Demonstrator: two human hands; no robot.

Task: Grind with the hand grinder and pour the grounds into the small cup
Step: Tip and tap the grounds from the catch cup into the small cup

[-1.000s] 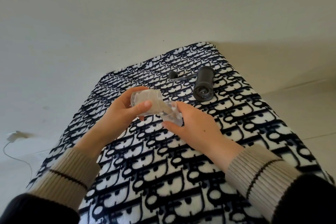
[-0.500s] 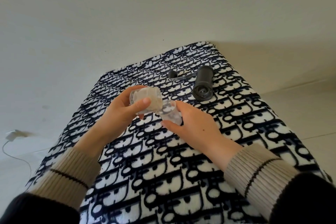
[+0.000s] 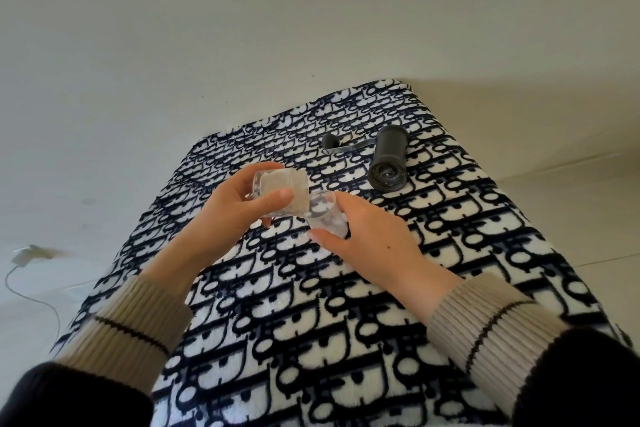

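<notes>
Left grip: left hand (image 3: 228, 215) is wrapping thumb and fingers round a clear grounds jar (image 3: 280, 196), holding it tilted on its side with the mouth pointing toward the other hand; pale powder is coating the jar's inside.
Right grip: right hand (image 3: 367, 236) is pinching the small cup (image 3: 323, 217) between thumb and fingers, keeping it just below and beside the jar's mouth.
Meeting point: jar rim and cup rim are sitting touching or nearly so; which one, I cannot tell. Whether grounds are falling is too faint to make out.
Beyond the right grip: black hand grinder (image 3: 388, 161) is lying on its side, well apart from both hands, its open end facing the camera.
Beside the grinder: crank handle (image 3: 341, 146) is lying detached, just to the left of the grinder body.
Under everything: black-and-white patterned blanket (image 3: 311, 322) is covering the surface below both hands.
Far left of the left grip: white charger (image 3: 27, 255) with its cable is lying on the pale floor.
</notes>
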